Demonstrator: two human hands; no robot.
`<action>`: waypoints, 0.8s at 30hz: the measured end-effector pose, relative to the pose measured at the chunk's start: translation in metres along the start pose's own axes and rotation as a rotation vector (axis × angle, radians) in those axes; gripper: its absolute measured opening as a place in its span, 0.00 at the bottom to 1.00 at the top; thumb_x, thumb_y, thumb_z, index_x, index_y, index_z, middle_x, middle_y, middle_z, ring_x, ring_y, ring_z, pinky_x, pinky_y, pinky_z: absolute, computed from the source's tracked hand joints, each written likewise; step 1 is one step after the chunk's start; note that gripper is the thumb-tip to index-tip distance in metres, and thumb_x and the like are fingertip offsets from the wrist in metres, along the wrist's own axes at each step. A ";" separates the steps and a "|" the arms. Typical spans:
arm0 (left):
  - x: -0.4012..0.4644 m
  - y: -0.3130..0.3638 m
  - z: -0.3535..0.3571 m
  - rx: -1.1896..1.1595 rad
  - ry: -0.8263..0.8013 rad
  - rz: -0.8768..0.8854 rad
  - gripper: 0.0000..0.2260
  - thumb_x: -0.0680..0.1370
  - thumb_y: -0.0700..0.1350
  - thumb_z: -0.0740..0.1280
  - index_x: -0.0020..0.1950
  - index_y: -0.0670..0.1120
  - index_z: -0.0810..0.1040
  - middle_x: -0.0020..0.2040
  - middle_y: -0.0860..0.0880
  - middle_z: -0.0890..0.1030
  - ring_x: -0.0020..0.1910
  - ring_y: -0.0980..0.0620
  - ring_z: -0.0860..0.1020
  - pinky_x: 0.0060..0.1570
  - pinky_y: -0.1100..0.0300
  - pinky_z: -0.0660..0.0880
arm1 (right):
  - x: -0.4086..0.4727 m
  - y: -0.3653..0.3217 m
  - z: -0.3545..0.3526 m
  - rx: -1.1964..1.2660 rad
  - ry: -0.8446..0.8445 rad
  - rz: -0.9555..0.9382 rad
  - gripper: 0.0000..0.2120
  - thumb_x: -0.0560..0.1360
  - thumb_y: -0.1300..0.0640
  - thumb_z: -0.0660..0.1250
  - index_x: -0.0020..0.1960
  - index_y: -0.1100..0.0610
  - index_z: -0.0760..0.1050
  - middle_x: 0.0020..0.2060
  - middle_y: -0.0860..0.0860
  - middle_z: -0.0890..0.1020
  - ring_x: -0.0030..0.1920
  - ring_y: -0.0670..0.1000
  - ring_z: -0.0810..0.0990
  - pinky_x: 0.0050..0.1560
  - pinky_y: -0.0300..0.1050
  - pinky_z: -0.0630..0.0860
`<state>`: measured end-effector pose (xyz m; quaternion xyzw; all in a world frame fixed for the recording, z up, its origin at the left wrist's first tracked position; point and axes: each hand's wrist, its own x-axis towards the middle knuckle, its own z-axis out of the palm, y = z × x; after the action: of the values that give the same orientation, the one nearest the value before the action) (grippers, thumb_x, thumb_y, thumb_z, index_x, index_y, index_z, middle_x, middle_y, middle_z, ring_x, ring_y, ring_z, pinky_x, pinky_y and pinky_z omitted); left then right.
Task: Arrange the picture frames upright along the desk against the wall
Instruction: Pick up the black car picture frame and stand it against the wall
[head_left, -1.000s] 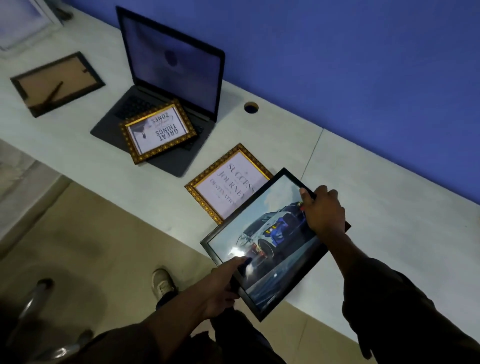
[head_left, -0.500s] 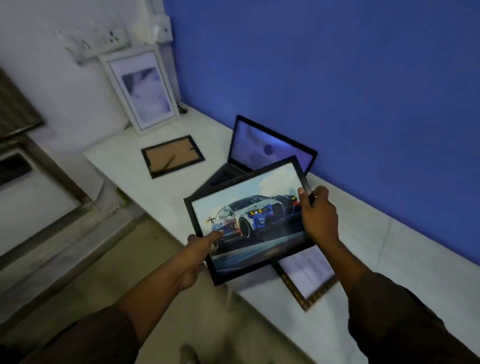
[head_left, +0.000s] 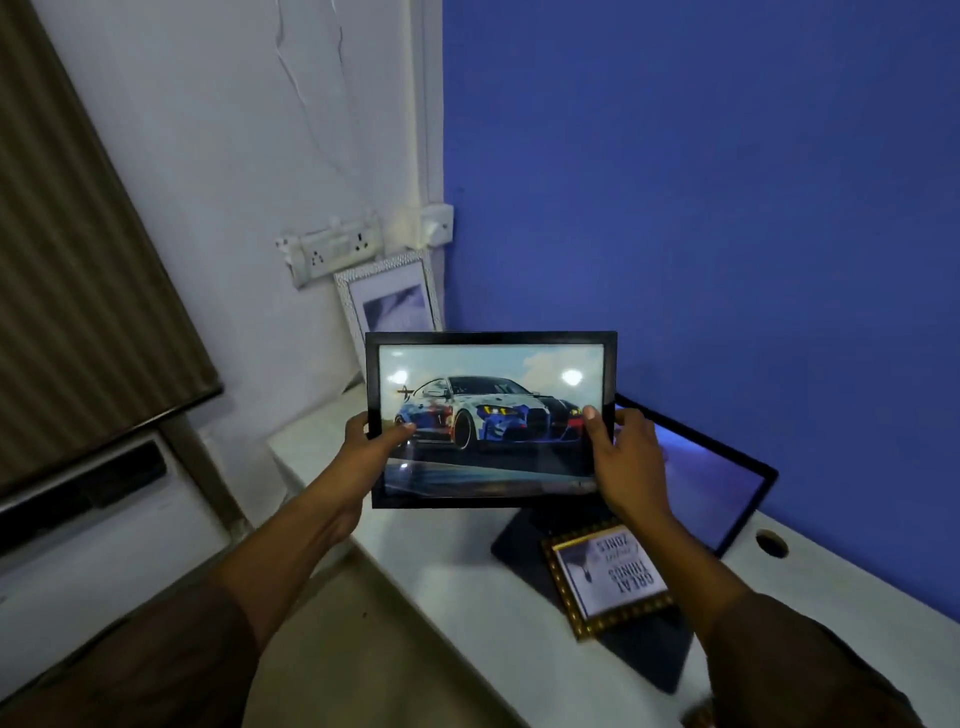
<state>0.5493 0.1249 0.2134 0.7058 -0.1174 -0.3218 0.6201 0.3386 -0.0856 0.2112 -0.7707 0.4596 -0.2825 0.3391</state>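
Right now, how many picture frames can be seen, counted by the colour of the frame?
Black frame: 1, the car picture held by the left hand and the right hand.
White frame: 1, leaning in the corner.
Gold frame: 1, lying on the laptop.
Total: 3

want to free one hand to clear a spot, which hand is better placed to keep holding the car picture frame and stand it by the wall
Probably the left hand: it grips the car picture frame on the side nearer the white frame leaning in the corner. The right hand hangs over the laptop, nearer the gold frame lying there.
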 end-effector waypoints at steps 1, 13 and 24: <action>0.013 0.007 -0.004 -0.007 0.007 0.022 0.28 0.79 0.51 0.69 0.75 0.51 0.62 0.65 0.47 0.75 0.57 0.50 0.75 0.42 0.64 0.70 | 0.010 -0.006 0.006 -0.017 0.019 -0.018 0.26 0.81 0.36 0.57 0.61 0.58 0.74 0.58 0.55 0.78 0.59 0.57 0.78 0.52 0.46 0.67; 0.183 0.069 -0.014 -0.037 -0.035 0.192 0.28 0.77 0.51 0.70 0.74 0.56 0.64 0.70 0.50 0.75 0.66 0.47 0.75 0.64 0.47 0.74 | 0.159 -0.058 0.062 0.092 0.033 0.003 0.33 0.79 0.31 0.55 0.73 0.53 0.70 0.66 0.56 0.79 0.64 0.57 0.77 0.60 0.51 0.73; 0.326 0.081 0.028 0.045 -0.124 0.200 0.23 0.81 0.41 0.66 0.75 0.49 0.65 0.65 0.46 0.75 0.63 0.47 0.75 0.61 0.53 0.74 | 0.239 -0.042 0.100 0.105 0.033 0.258 0.34 0.79 0.32 0.55 0.74 0.56 0.69 0.64 0.57 0.79 0.55 0.52 0.74 0.54 0.45 0.68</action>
<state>0.8008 -0.0979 0.1895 0.6830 -0.2322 -0.2986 0.6248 0.5347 -0.2602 0.2126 -0.6817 0.5450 -0.2728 0.4047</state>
